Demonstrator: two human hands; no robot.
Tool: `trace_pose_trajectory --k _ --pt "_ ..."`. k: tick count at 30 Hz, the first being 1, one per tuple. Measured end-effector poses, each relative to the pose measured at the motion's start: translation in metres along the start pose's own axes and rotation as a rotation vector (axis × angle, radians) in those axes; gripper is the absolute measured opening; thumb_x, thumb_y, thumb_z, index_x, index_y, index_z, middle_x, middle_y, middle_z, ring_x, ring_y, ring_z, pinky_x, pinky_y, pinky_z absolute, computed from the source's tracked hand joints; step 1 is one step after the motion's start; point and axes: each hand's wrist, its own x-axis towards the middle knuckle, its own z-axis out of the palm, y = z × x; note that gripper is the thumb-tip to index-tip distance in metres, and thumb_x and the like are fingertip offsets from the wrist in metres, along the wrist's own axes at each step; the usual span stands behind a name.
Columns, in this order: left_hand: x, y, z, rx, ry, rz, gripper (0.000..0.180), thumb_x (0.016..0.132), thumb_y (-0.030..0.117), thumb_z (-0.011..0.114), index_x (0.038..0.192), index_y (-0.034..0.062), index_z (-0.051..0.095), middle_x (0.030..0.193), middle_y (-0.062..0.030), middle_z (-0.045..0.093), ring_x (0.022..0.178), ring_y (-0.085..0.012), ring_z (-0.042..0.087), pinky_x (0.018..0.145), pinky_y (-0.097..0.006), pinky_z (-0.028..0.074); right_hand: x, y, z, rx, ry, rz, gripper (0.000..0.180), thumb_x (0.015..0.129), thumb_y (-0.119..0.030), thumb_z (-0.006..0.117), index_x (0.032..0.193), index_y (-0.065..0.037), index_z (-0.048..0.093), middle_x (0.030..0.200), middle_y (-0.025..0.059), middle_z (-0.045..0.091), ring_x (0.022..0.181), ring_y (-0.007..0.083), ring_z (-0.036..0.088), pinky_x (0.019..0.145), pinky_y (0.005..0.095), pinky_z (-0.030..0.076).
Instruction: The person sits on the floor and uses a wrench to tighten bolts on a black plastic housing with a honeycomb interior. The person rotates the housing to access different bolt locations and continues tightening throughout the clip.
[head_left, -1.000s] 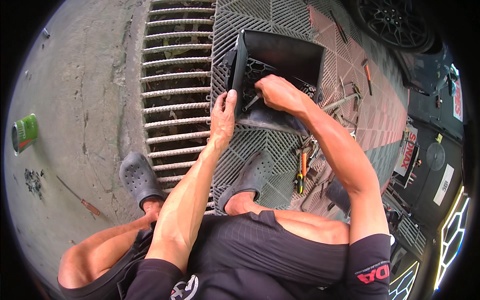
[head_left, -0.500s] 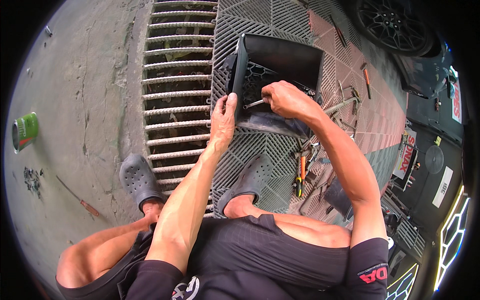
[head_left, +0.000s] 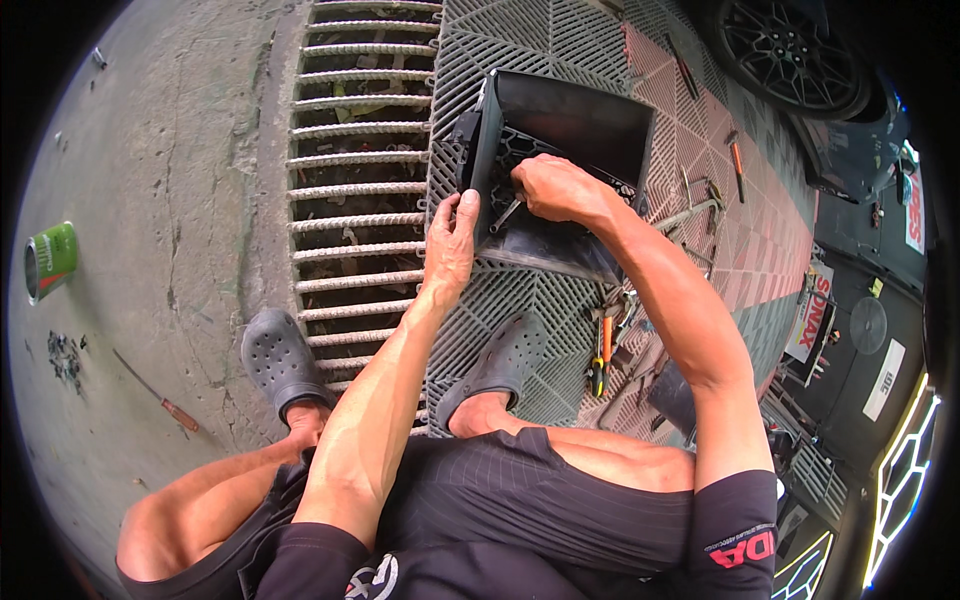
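Note:
A black, open box-like plastic housing rests tilted on the floor grating in front of me. My left hand grips its near left edge, thumb along the rim and fingers at the outer side. My right hand reaches inside, its fingers closed round a silver wrench. The wrench's free end slants down and left toward the near left corner. Whatever the other end sits on is hidden under my right hand. A hexagon-patterned panel shows on the inner left side.
Orange-handled pliers and other tools lie right of the housing. An orange-handled tool is farther right, below a car wheel. A ribbed metal drain grate runs at the left. Beyond are a screwdriver and a green can.
My right hand has moved slightly left and up. The wrench has swung from nearly level to a steeper slant. My left hand keeps its grip on the housing's edge.

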Motion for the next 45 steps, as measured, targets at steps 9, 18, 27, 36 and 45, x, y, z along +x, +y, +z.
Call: trace_pose_trajectory --k 9,18,27,36,45 --pt "0.001 -0.006 0.001 0.019 0.006 0.011 0.094 0.103 0.079 0.059 0.153 -0.0008 0.059 0.134 -0.0178 0.07 0.122 -0.025 0.063 0.109 -0.04 0.048 -0.045 0.012 0.026 0.188 -0.037 0.055 0.023 0.1 -0.017 0.067 0.106 0.002 0.078 0.096 0.0278 0.077 0.096 0.0481 0.075 0.085 0.0554 0.059" --pt "0.001 -0.002 0.006 -0.053 -0.003 -0.025 0.093 0.103 0.078 0.062 0.15 -0.0027 0.06 0.127 -0.014 0.07 0.115 -0.0216 0.062 0.104 -0.037 0.049 -0.061 -0.008 0.012 0.218 0.112 -0.029 0.021 0.099 -0.014 0.067 0.103 0.005 0.073 0.095 0.0282 0.073 0.097 0.0498 0.071 0.088 0.056 0.056" --pt "-0.003 0.019 0.0 0.029 0.002 0.068 0.096 0.104 0.076 0.061 0.155 -0.0049 0.057 0.129 -0.0168 0.07 0.117 -0.0228 0.063 0.106 -0.037 0.049 -0.04 0.003 -0.02 0.116 0.079 -0.084 0.018 0.087 -0.007 0.064 0.099 0.001 0.074 0.096 0.0246 0.076 0.099 0.0449 0.074 0.088 0.0535 0.058" --pt "0.002 0.013 -0.003 0.043 0.009 0.062 0.102 0.102 0.079 0.061 0.159 -0.005 0.053 0.137 -0.019 0.069 0.125 -0.0249 0.064 0.111 -0.037 0.048 -0.007 -0.004 -0.017 -0.014 -0.034 -0.052 0.023 0.092 -0.01 0.065 0.11 -0.001 0.077 0.107 0.0222 0.078 0.111 0.0418 0.074 0.096 0.0526 0.058" --pt "0.003 0.013 -0.001 0.032 0.013 0.071 0.098 0.103 0.078 0.061 0.156 -0.0054 0.056 0.132 -0.0167 0.07 0.119 -0.0238 0.064 0.108 -0.037 0.049 0.002 0.008 0.002 -0.049 0.157 -0.164 0.022 0.089 -0.009 0.066 0.105 0.0 0.078 0.109 0.0249 0.079 0.108 0.0453 0.075 0.092 0.0551 0.061"
